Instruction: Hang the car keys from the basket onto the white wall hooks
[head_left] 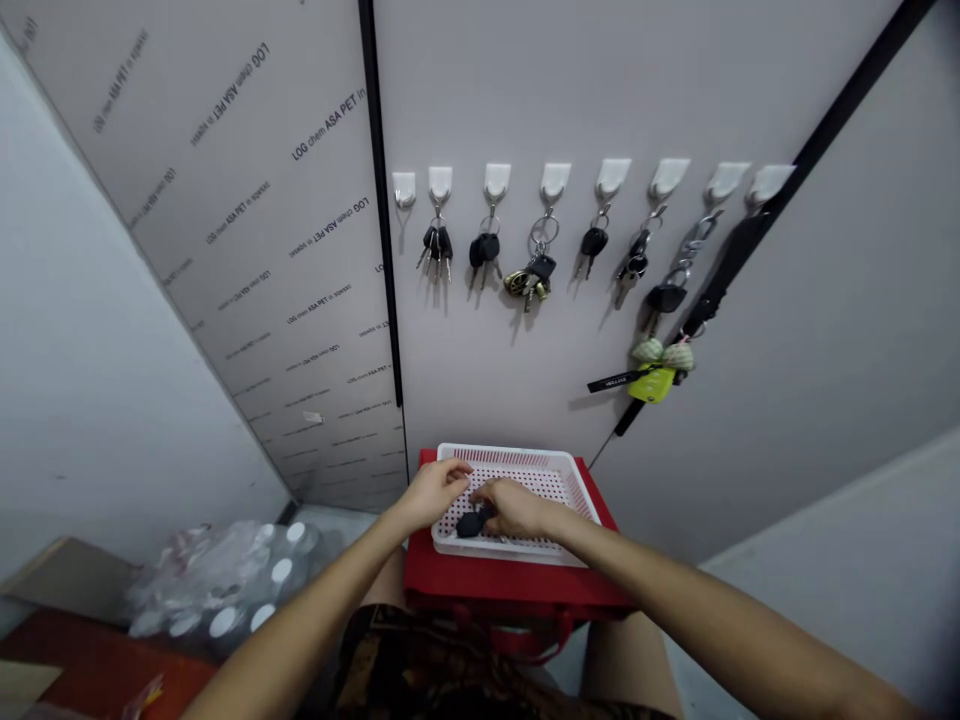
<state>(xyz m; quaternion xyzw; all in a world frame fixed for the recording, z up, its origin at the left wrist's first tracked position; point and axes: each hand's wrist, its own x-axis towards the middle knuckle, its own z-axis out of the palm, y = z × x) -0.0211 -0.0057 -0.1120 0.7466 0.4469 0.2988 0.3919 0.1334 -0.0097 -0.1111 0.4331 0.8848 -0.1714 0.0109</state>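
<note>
A white plastic basket (577,490) with a perforated bottom sits on a red bag (480,580) in front of me. A bunch of black-headed keys (471,523) lies in its front left part. My right hand (514,507) reaches into the basket from the right, its curled fingers closed at the keys; the fingertips are partly hidden. Over the left rim hovers my left hand (439,490), with fingers loosely bent and apart, holding nothing.
White hooks (555,182) run in a row along the grey wall panel, most with key bunches (531,280) hanging from them. The leftmost hook (404,190) carries no keys. A lime-green key case (651,383) hangs lowest at right. Wrapped bottles (225,590) stand on the floor at left.
</note>
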